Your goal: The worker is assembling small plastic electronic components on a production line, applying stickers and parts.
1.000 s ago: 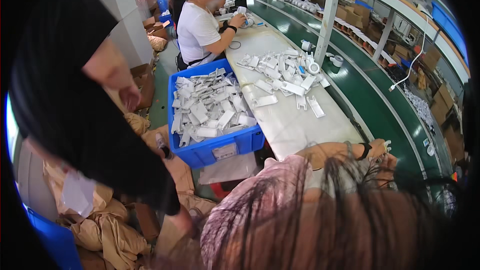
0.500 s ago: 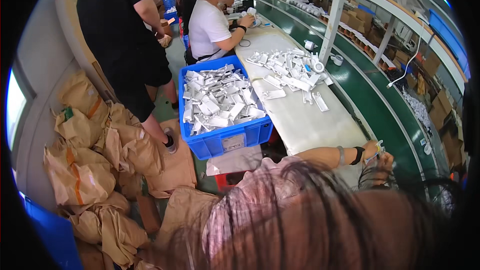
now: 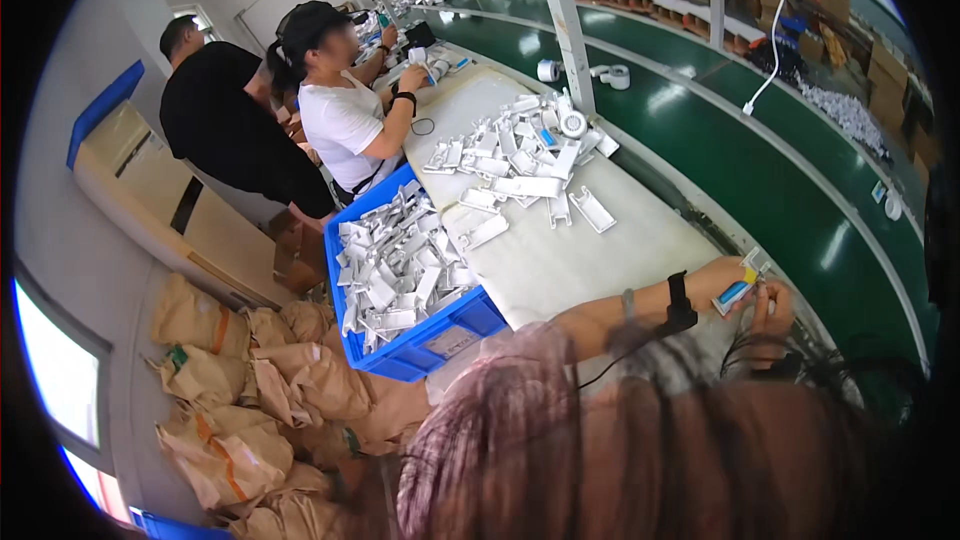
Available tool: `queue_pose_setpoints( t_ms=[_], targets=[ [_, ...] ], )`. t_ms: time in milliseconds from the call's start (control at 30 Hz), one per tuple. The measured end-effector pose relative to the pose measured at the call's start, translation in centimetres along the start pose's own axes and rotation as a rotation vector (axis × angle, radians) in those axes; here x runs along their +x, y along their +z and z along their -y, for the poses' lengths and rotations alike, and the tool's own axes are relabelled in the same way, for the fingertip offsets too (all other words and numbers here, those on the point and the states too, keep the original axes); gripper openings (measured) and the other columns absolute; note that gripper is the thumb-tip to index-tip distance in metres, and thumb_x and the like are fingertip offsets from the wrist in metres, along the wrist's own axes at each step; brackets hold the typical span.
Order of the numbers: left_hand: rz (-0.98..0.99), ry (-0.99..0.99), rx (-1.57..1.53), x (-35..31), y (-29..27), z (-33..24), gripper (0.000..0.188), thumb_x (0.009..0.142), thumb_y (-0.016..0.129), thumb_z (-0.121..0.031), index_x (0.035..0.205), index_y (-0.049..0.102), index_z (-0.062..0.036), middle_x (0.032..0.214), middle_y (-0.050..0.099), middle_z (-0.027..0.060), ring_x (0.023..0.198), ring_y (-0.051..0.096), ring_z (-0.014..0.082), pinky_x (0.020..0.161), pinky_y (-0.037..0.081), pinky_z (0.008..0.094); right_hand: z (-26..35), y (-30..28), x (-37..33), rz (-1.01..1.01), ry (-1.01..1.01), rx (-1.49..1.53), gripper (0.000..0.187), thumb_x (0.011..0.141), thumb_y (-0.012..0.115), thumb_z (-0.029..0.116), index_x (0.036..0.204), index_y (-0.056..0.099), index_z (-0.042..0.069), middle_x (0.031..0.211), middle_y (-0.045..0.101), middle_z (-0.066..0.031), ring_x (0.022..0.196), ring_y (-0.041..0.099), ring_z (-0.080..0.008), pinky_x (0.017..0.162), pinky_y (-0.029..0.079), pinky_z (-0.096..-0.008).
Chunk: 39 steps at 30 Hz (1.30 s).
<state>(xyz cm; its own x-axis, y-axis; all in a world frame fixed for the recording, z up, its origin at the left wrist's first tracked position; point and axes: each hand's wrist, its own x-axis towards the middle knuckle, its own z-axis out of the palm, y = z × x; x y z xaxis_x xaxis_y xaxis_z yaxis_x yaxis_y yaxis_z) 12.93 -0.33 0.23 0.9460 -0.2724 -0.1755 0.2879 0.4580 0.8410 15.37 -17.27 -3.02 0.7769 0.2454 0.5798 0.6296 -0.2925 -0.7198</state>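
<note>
At the near right end of the work table point(image 3: 570, 260), both my hands are on a small white plastic part with a blue and yellow face point(image 3: 736, 294). My left hand point(image 3: 712, 278) grips it from the left, a black strap round that wrist with a thin cord hanging from it. The fingers of my right hand point(image 3: 772, 308) are curled against its other side; hair partly covers this hand. Farther up the table lies a loose heap of white plastic housings point(image 3: 520, 155), with a round white piece point(image 3: 573, 124) on it.
A blue crate point(image 3: 465, 325) full of white housings stands left of the table. Beyond it a person in white point(image 3: 340, 125) handles parts; another in black point(image 3: 215, 105) stands behind. A green conveyor point(image 3: 680, 150) runs along the right, beside a white post point(image 3: 565, 30). Brown sacks point(image 3: 220, 450) crowd the floor.
My view has swung, showing more of the conveyor. The part in my hands now shows its blue and yellow face plainly. The person in black stands farther off.
</note>
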Motion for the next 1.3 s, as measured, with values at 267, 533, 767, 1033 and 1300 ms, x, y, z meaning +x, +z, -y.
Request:
queue_pose_setpoints(
  t_ms=[267, 533, 767, 1033, 1300],
  targets=[
    [0.029, -0.152, -0.220, 2.0, -3.2, 1.7, 0.021, 0.093, 0.048, -0.028, 0.096, 0.054, -0.0080, 0.074, 0.061, 0.0064, 0.053, 0.059, 0.0187, 0.043, 0.048, 0.0372, 0.4, 0.0, 0.4, 0.021, -0.025, -0.047, 0.009, 0.091, 0.056, 0.005, 0.097, 0.058, -0.001, 0.085, 0.061, -0.0120, 0.078, 0.059, -0.0213, 0.072, 0.046, -0.0308],
    [-0.035, -0.218, -0.226, 1.0, -2.1, 2.1, 0.022, 0.093, 0.050, -0.028, 0.101, 0.056, -0.0086, 0.074, 0.061, 0.0061, 0.053, 0.058, 0.0187, 0.043, 0.048, 0.0370, 1.4, -0.2, 0.0, 0.040, -0.003, -0.018, 0.010, 0.090, 0.057, 0.005, 0.097, 0.058, -0.001, 0.087, 0.061, -0.0114, 0.079, 0.058, -0.0211, 0.074, 0.046, -0.0303],
    [-0.031, -0.177, -0.255, 1.1, -2.3, 2.5, 0.023, 0.094, 0.048, -0.026, 0.102, 0.056, -0.0065, 0.074, 0.061, 0.0071, 0.053, 0.058, 0.0193, 0.042, 0.048, 0.0364, 0.9, 0.0, -0.3, 0.045, 0.063, -0.018, 0.010, 0.090, 0.056, 0.005, 0.098, 0.057, -0.001, 0.087, 0.059, -0.0101, 0.077, 0.056, -0.0190, 0.071, 0.044, -0.0289],
    [-0.032, -0.204, -0.310, 1.0, -2.1, 2.1, 0.023, 0.093, 0.049, -0.027, 0.102, 0.055, -0.0065, 0.075, 0.062, 0.0076, 0.054, 0.060, 0.0197, 0.043, 0.050, 0.0383, -0.5, -0.2, -0.5, 0.065, 0.054, -0.019, 0.011, 0.092, 0.055, 0.006, 0.100, 0.058, 0.000, 0.087, 0.058, -0.0085, 0.076, 0.054, -0.0178, 0.070, 0.043, -0.0284],
    [-0.078, -0.200, -0.272, 0.7, -2.1, 1.8, 0.021, 0.092, 0.049, -0.026, 0.099, 0.055, -0.0068, 0.076, 0.062, 0.0074, 0.054, 0.059, 0.0199, 0.044, 0.050, 0.0388, 0.0, -0.2, -0.3, 0.097, 0.115, 0.016, 0.011, 0.091, 0.056, 0.006, 0.100, 0.058, 0.000, 0.086, 0.058, -0.0082, 0.075, 0.054, -0.0172, 0.068, 0.043, -0.0285]
  ],
)
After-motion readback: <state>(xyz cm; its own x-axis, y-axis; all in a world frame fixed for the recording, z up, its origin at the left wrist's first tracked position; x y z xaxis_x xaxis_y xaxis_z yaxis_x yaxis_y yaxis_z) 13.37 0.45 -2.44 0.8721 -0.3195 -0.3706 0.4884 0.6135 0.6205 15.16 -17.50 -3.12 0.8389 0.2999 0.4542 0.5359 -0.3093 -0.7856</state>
